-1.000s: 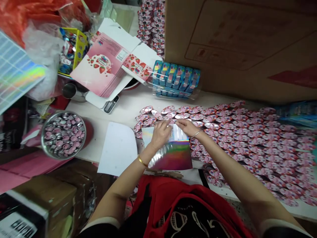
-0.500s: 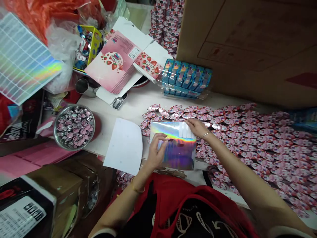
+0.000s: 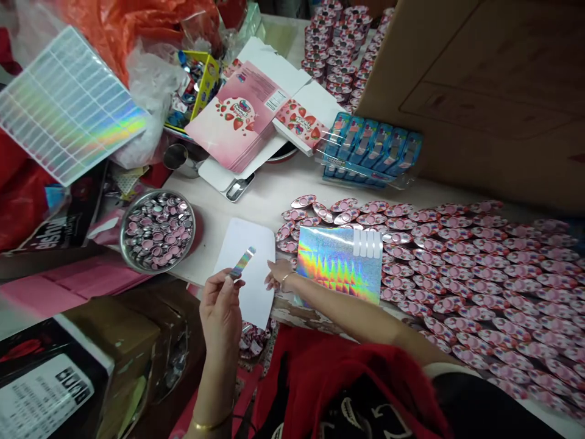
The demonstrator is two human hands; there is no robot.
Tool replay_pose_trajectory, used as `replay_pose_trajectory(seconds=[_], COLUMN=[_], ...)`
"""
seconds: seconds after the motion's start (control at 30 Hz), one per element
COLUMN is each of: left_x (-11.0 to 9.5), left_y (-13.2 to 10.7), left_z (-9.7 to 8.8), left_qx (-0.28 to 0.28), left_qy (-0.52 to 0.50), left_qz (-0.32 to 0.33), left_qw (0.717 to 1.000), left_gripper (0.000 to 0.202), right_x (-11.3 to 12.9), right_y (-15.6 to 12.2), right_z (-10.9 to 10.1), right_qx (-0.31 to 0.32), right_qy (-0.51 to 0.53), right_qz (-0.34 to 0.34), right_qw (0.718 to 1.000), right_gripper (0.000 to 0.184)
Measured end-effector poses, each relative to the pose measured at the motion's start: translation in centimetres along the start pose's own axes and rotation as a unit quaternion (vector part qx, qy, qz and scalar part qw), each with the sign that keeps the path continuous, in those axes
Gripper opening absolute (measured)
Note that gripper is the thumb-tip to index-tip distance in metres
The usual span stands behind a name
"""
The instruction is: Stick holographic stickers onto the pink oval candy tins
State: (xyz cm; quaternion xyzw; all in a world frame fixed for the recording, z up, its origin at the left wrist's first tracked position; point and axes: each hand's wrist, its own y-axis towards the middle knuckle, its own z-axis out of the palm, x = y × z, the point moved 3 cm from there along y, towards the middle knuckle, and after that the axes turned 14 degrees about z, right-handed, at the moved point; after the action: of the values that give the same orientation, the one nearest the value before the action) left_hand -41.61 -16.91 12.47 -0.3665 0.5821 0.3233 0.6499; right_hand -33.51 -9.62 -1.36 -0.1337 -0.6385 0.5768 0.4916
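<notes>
Foil that shimmers in rainbow colours covers the small sticker strip, which the left hand holds raised above the near edge of the tabletop. The thumb and fingers pinch its lower end, and the strip tilts up over a white sheet. The right hand reaches across the body to that sheet. Its fingers lie loosely stretched with the tips on the sheet's right edge, grasping nothing.

Just to the right lies a foil sticker sheet, with white gaps at its top right corner. It rests on rows of pink oval pieces that cover the right half of the tabletop. To the left of the white sheet stands a metal bowl full of round pink pieces. Farther back lie pink strawberry cartons, blue packs and a big cardboard box. A larger foil sticker sheet sits at the upper left.
</notes>
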Motion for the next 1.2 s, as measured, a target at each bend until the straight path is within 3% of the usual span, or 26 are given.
replay_pose_trajectory(seconds=[0.13, 0.2, 0.23, 0.3, 0.33, 0.43, 0.5, 0.6, 0.7, 0.77, 0.93, 1.03, 1.2], left_x=[1.1, 1.9, 2.3, 3.1, 3.6, 5.6, 7.3, 10.4, 13.4, 14.9, 16.6, 16.8, 16.3], left_y=[-0.2, 0.2, 0.5, 1.2, 1.5, 1.5, 0.8, -0.9, -2.2, -2.5, -2.4, -2.3, -1.9], left_z=[-0.7, 0.3, 1.1, 3.4, 4.9, 10.6, 14.9, 20.1, 22.6, 23.0, 22.7, 22.6, 22.4], left_qx=[0.003, 0.027, 0.043, 0.084, 0.114, 0.251, 0.366, 0.497, 0.548, 0.557, 0.546, 0.549, 0.543], left_qy=[-0.013, -0.030, -0.033, -0.015, 0.003, 0.075, 0.130, 0.238, 0.321, 0.344, 0.365, 0.373, 0.361], left_qz=[-0.020, -0.013, 0.000, 0.046, 0.077, 0.184, 0.253, 0.351, 0.402, 0.412, 0.416, 0.414, 0.406], left_qw=[1.000, 0.999, 0.999, 0.995, 0.990, 0.948, 0.886, 0.757, 0.660, 0.634, 0.630, 0.623, 0.641], left_gripper=[0.018, 0.019, 0.020, 0.022, 0.024, 0.026, 0.032, 0.050, 0.060, 0.062, 0.058, 0.055, 0.055], right_x=[1.4, 1.9, 2.1, 2.4, 2.6, 1.6, 0.9, -0.3, -1.2, -1.6, -1.9, -1.5, -0.2], right_y=[2.0, 1.3, 0.5, -1.9, -3.5, -7.1, -8.6, -8.6, -7.5, -6.8, -5.9, -5.7, -5.7], right_z=[2.8, 2.5, 1.7, -1.7, -4.3, -13.7, -19.5, -24.2, -25.3, -25.4, -26.1, -26.3, -25.8], right_qx=[0.077, 0.086, 0.076, 0.016, -0.063, -0.218, -0.388, -0.437, -0.416, -0.412, -0.413, -0.411, -0.374], right_qy=[0.005, -0.005, -0.032, -0.144, -0.204, -0.217, -0.296, -0.397, -0.450, -0.463, -0.457, -0.458, -0.468], right_qz=[0.087, 0.099, 0.071, -0.058, -0.149, -0.183, -0.193, -0.183, -0.186, -0.188, -0.193, -0.201, -0.199], right_qw=[0.993, 0.991, 0.994, 0.988, 0.966, 0.934, 0.851, 0.786, 0.768, 0.762, 0.764, 0.762, 0.776], right_gripper=[0.055, 0.047, 0.040, 0.028, 0.025, 0.023, 0.028, 0.035, 0.041, 0.044, 0.048, 0.038, 0.038])
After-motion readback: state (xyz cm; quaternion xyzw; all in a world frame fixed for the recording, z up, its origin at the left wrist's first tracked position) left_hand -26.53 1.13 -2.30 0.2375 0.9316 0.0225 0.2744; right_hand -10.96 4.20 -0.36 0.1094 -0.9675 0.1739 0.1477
